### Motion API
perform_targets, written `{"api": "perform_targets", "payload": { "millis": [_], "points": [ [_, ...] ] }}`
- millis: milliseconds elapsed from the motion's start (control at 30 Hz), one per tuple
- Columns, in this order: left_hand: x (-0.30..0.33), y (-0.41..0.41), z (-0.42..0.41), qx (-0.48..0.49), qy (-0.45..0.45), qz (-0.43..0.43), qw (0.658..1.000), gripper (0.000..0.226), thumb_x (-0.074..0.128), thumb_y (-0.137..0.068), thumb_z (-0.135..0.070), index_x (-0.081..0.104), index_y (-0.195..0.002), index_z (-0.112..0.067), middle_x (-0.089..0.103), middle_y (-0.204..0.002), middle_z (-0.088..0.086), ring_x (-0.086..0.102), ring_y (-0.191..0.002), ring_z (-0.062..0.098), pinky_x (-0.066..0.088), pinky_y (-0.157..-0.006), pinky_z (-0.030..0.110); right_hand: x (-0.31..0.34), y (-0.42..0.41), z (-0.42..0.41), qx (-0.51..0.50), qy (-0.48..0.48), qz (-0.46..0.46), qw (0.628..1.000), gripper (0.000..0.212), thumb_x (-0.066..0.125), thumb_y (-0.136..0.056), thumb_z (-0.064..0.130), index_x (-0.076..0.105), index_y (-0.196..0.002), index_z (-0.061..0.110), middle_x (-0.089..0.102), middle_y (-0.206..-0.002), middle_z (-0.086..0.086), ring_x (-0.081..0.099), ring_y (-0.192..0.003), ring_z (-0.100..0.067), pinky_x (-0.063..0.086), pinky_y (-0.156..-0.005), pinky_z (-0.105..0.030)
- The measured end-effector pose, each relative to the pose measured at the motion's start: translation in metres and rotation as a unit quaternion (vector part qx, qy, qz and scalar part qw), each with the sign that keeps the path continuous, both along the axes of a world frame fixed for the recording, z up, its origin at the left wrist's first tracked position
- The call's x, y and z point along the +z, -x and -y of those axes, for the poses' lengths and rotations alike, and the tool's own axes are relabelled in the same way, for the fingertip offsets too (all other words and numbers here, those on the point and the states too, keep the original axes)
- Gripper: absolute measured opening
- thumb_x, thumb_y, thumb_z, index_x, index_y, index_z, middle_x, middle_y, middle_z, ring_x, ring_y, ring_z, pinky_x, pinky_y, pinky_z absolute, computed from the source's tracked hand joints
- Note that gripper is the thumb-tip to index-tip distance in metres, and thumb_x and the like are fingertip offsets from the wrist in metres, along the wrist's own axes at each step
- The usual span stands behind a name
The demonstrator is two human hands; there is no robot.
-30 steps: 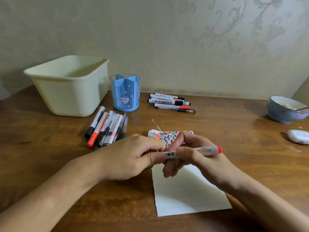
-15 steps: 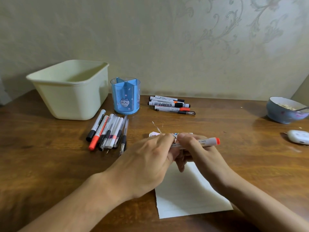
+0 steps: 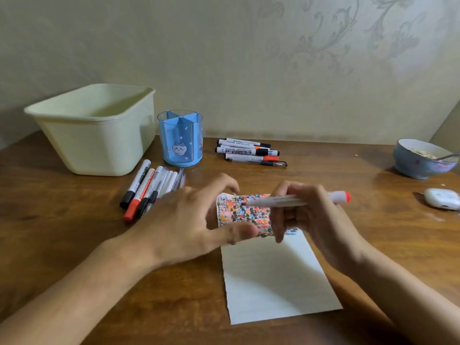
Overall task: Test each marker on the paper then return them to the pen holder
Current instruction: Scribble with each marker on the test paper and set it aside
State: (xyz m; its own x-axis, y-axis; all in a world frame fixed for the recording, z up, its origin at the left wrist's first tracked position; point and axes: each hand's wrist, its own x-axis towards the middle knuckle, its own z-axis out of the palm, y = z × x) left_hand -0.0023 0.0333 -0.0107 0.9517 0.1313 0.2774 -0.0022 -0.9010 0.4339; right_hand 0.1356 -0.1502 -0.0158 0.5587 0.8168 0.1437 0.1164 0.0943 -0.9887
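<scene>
The right hand [image 3: 313, 220] has its grip closed round a white marker with an orange end [image 3: 296, 200], held nearly level above the paper [image 3: 271, 277], its uncapped tip pointing left over the patch of coloured test marks at the sheet's far end. The left hand [image 3: 189, 225] hovers just beside the tip with fingers spread and loosely bent; whether it holds anything I cannot tell. The blue pen holder [image 3: 180, 140] stands upright at the back of the wooden worktop [image 3: 49, 232], one group of markers [image 3: 151, 190] lying in front of it, another group [image 3: 249, 153] to its right, a cream tub [image 3: 94, 128] to its left
</scene>
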Motion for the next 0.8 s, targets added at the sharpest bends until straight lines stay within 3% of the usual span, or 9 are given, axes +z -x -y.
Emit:
{"api": "perform_targets", "payload": {
  "millis": [100,200,300,467,633,800],
  "points": [
    [0.002,0.008,-0.018,0.015,-0.017,-0.086,0.996,0.075,0.045,-0.065,-0.092,0.027,-0.132,-0.062,0.052,-0.089,-0.027,0.047,-0.084,-0.011,0.039,-0.069,0.020,-0.001,-0.010,0.003,-0.022,0.010,-0.021,0.999,0.035,0.041,-0.094,0.026,0.070,-0.084,0.010,0.063,-0.068,-0.020,0.060,-0.057,-0.026,0.050,-0.056,-0.028],
    [0.000,0.007,-0.020,0.008,-0.078,-0.167,0.983,0.092,0.043,-0.059,-0.096,0.018,-0.142,-0.063,0.037,-0.100,-0.027,0.034,-0.097,-0.003,0.035,-0.086,0.026,-0.005,-0.012,0.003,-0.011,0.054,-0.002,0.999,0.027,0.056,-0.097,0.025,0.076,-0.086,0.012,0.071,-0.079,-0.020,0.070,-0.070,-0.031,0.058,-0.065,-0.035],
    [-0.006,0.005,-0.013,0.024,-0.126,-0.222,0.966,0.102,0.041,-0.059,-0.097,0.013,-0.148,-0.055,0.029,-0.104,-0.021,0.026,-0.100,0.004,0.030,-0.089,0.028,-0.009,-0.013,0.002,0.013,0.088,0.027,0.996,0.019,0.077,-0.086,0.022,0.073,-0.096,0.005,0.074,-0.085,-0.017,0.072,-0.078,-0.029,0.062,-0.070,-0.037],
    [-0.013,0.002,-0.005,0.035,-0.153,-0.245,0.957,0.101,0.037,-0.063,-0.097,0.014,-0.150,-0.051,0.027,-0.109,-0.015,0.020,-0.096,0.011,0.026,-0.085,0.030,-0.016,-0.006,-0.002,-0.010,0.090,0.150,0.985,0.021,0.075,-0.080,0.021,0.071,-0.095,0.007,0.075,-0.079,-0.011,0.073,-0.067,-0.026,0.059,-0.057,-0.029],
    [-0.011,0.003,-0.003,0.037,-0.164,-0.244,0.955,0.099,0.040,-0.065,-0.095,0.013,-0.149,-0.051,0.028,-0.110,-0.014,0.017,-0.091,0.007,0.024,-0.084,0.030,-0.026,-0.001,-0.003,-0.015,0.086,0.170,0.982,0.005,0.073,-0.088,0.005,0.072,-0.090,0.009,0.075,-0.078,-0.009,0.074,-0.068,-0.027,0.059,-0.060,-0.032],
    [-0.011,0.003,-0.002,0.035,-0.153,-0.244,0.957,0.099,0.042,-0.065,-0.094,0.012,-0.149,-0.051,0.028,-0.111,-0.014,0.015,-0.090,0.007,0.022,-0.085,0.029,-0.028,0.001,-0.005,-0.027,0.100,0.186,0.977,0.002,0.072,-0.088,0.008,0.071,-0.088,0.010,0.075,-0.077,-0.007,0.074,-0.065,-0.023,0.060,-0.061,-0.032]
  ]
}}
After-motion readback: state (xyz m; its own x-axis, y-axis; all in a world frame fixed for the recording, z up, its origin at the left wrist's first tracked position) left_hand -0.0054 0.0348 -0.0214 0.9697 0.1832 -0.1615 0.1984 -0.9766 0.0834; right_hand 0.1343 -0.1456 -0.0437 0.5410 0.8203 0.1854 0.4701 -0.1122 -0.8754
